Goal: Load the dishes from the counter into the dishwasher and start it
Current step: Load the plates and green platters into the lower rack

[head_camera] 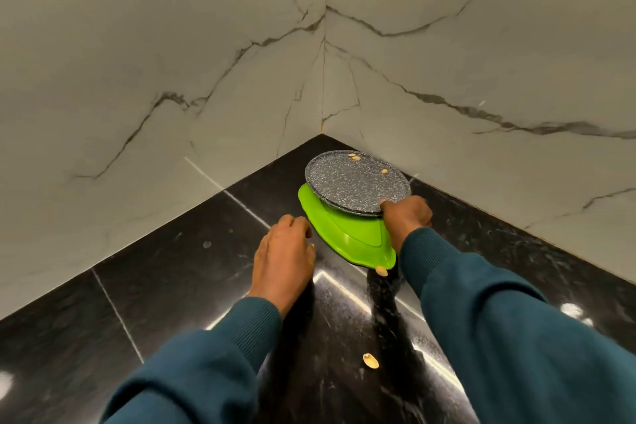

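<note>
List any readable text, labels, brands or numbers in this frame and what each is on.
None: no text, label, brand or number is readable anywhere in the head view.
Grey speckled plate: speckle only, no print.
Green plate under it: plain, no mark showing.
Black counter and marble wall: veins and glare only.
Sleeves: no logo visible.

a glossy black stone counter [192, 289] with pale veins and thin seams runs into a corner between two marbled walls. a bright green plate [347, 237] sits on it near that corner, and a single pistachio shell [370, 361] lies well apart on the near side. another small shell [381, 271] sits at the green plate's near edge.
</note>
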